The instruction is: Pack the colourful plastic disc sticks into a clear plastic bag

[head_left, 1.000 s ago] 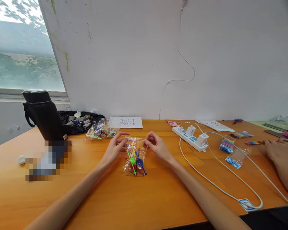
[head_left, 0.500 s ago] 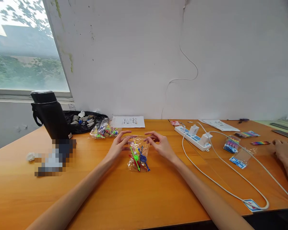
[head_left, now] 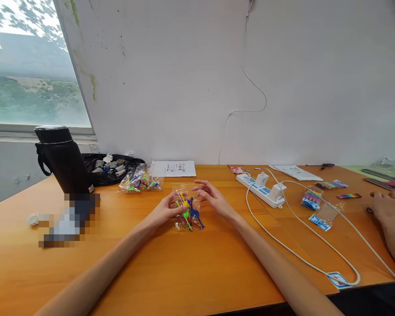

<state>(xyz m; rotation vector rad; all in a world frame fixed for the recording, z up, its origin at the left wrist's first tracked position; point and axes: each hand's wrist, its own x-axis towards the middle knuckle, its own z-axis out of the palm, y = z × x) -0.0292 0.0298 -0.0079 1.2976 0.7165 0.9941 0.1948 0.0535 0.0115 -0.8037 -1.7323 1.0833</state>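
A small clear plastic bag (head_left: 181, 224) with green, yellow, blue and red plastic pieces inside lies on the table before me. My left hand (head_left: 164, 210) is closed on the bag's left side, its thumb across the front and its other fingers partly hidden behind. At the bag's upper right, my right hand (head_left: 213, 198) has its fingers apart and holds nothing; whether a fingertip touches the plastic I cannot tell. More bags of similar coloured pieces (head_left: 141, 180) lie farther back on the left.
A black flask (head_left: 62, 162) and a black plastic bag of odds and ends (head_left: 113, 175) stand at left. To the right are a white power strip (head_left: 260, 191), looping white cables (head_left: 303, 224) and small packets (head_left: 312, 197). Another person's hand (head_left: 388, 219) rests at far right.
My left hand has moved from the bag's top corner down onto its left side. My right hand's fingers have come off the top right corner and spread.
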